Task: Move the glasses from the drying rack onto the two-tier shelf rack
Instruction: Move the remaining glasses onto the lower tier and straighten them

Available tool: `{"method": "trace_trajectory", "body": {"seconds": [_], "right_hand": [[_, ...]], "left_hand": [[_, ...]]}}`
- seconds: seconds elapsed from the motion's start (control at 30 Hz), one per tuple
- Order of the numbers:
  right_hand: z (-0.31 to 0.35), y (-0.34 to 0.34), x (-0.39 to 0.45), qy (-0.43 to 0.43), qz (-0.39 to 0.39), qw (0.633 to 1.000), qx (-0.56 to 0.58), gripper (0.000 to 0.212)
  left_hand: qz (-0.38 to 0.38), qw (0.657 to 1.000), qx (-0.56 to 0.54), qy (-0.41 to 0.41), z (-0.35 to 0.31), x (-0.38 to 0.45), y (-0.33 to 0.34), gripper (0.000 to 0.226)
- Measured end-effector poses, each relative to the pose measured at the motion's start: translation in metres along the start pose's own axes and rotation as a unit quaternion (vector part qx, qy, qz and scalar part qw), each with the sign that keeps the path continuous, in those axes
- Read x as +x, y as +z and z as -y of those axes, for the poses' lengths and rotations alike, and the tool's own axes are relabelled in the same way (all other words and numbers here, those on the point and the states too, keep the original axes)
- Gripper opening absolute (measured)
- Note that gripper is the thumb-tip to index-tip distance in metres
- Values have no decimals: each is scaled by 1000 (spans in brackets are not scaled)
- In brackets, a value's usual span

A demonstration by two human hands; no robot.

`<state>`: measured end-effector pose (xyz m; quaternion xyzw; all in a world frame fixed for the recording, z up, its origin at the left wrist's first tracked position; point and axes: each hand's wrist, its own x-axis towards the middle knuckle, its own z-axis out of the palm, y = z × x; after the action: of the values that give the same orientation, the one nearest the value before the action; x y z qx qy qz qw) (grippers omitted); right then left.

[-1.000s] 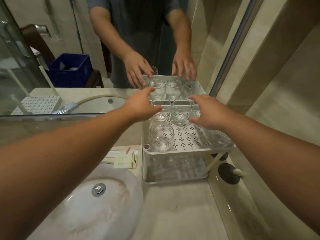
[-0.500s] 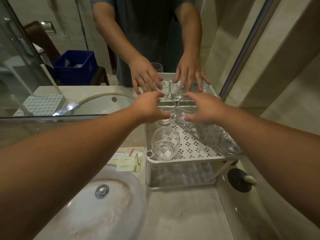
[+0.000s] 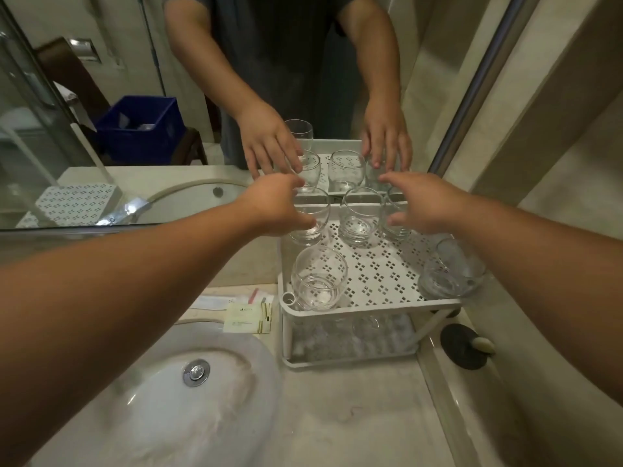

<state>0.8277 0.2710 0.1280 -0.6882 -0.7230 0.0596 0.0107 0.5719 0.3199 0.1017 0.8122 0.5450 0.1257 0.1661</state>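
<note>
- I see the white two-tier shelf rack standing on the counter against the mirror, just right of the sink
- On its perforated top tier there are five glasses, all upright: three in a row at the back, the back-left glass, the back-middle glass and the back-right glass, then a front-left glass and a front-right glass
- The lower tier holds more glass, but it is too blurred to count
- My left hand is half open, fingers curled beside the back-left glass; if it grips it, I cannot tell
- My right hand is half open at the back-right glass; contact is not clear
- Small paper packets lie on the counter left of the rack
</note>
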Motion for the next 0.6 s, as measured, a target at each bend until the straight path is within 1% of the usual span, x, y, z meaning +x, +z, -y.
{"method": "trace_trajectory", "body": {"seconds": [0.13,0.47,0.6], "right_hand": [[-3,1,1,10,-13,1000,17,84],[-9,-6,-9,31,7,999,13,93],[-15,-7,-11,35,11,999,5,92]], "left_hand": [[0,1000,14,4,-1,-1,1,85],[7,1000,23,5,-7,-6,1,82],[12,999,31,6,-10,-8,-1,82]]}}
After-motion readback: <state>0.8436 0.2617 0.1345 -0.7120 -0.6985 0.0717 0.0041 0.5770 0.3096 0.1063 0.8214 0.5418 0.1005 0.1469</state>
